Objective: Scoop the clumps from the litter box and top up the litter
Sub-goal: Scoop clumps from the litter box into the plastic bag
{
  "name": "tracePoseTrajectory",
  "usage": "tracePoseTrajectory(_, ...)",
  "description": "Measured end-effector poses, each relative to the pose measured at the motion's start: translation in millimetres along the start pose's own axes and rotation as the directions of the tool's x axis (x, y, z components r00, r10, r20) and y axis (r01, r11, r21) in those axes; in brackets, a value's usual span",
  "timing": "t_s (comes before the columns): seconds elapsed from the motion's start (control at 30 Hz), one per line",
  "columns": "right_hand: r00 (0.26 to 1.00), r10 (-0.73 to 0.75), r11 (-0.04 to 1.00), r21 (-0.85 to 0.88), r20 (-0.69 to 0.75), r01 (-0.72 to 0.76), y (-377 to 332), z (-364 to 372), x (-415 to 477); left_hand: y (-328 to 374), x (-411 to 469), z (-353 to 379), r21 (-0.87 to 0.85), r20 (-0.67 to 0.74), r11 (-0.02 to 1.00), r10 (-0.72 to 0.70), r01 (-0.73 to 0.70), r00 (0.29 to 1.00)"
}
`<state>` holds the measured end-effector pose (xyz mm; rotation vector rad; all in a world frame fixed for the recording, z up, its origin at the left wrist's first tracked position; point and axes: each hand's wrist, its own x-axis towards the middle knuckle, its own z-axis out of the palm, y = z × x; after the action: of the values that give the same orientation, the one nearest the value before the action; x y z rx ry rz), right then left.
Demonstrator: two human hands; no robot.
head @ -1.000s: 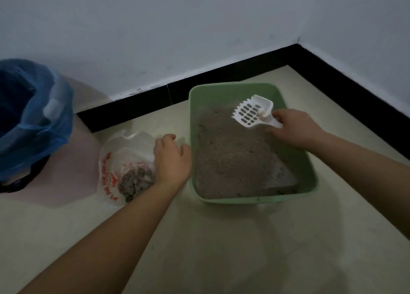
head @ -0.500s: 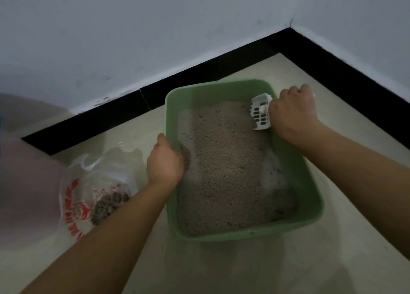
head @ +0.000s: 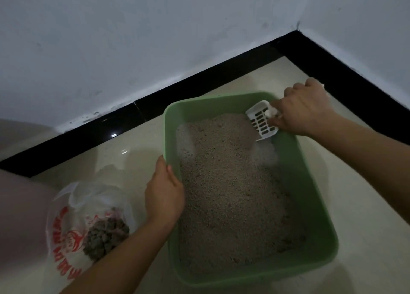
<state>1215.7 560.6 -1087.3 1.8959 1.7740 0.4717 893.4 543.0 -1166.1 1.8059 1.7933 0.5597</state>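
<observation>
Two walls meet above a pale floor (head: 366,238) edged in black. On it sits the green box (head: 319,205), filled with grey litter (head: 233,194). Just left of it lies a clear bag (head: 66,227) with red print, holding dark clumps (head: 106,236). The left hand (head: 164,196) is closed on the box's left rim. The right hand (head: 304,109) is wrapped around the white slotted scoop (head: 261,122), which dips into the litter at the box's far right corner.

The litter box (head: 319,238) sits on the floor (head: 366,227) near the wall corner; the bag of clumps (head: 93,231) lies to its left.
</observation>
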Motion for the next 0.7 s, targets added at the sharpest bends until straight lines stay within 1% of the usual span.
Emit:
tracePoseTrajectory(0.07, 0.999, -0.038, 0.997, 0.067, 0.030, 0.036, 3.9, 4.8, 10.0, 0.9, -0.5, -0.3, -0.006, 0.003, 1.000, -0.009, 0.009, 1.000)
tracePoseTrajectory(0.13, 0.997, -0.062, 0.982, 0.184, 0.049, 0.051, -4.5, 5.5, 20.9, 1.3, -0.3, 0.6, 0.002, 0.000, 1.000, -0.016, 0.016, 1.000)
tracePoseTrajectory(0.23, 0.992, -0.106, 0.946, 0.314, 0.065, 0.080, -46.9, 6.0, 37.4, 2.8, -0.6, 1.5, -0.006, 0.003, 0.999, -0.037, 0.037, 0.999)
tracePoseTrajectory(0.33, 0.981, -0.193, 0.868, 0.471, 0.032, 0.156, -98.4, 0.2, 49.8, 4.0, -1.8, 0.2, -0.020, 0.003, 0.999, -0.041, 0.041, 0.999)
tracePoseTrajectory(0.4, 0.977, -0.210, 0.833, 0.518, -0.030, 0.195, -109.2, -0.9, 51.7, 4.3, -1.5, -1.7, -0.022, 0.008, 0.999, -0.047, 0.047, 0.999)
tracePoseTrajectory(0.47, 0.970, -0.217, 0.816, 0.525, -0.106, 0.240, -105.5, -1.9, 45.9, 3.4, -1.4, -2.5, -0.031, 0.017, 0.998, -0.054, 0.055, 0.998)
tracePoseTrajectory(0.53, 0.940, -0.248, 0.821, 0.465, -0.234, 0.333, -100.9, -5.6, 34.6, 2.5, -0.4, -1.2, -0.038, 0.020, 0.997, -0.059, 0.060, 0.998)
tracePoseTrajectory(0.63, 0.831, -0.388, 0.832, 0.237, -0.399, 0.502, -89.7, -15.4, 11.5, 1.9, 0.1, -0.3, -0.062, 0.033, 0.995, -0.071, 0.073, 0.997)
tracePoseTrajectory(0.7, 0.755, -0.442, 0.813, 0.140, -0.484, 0.565, -68.1, -19.0, -1.3, 1.9, 0.4, -0.6, -0.082, 0.042, 0.994, -0.076, 0.079, 0.996)
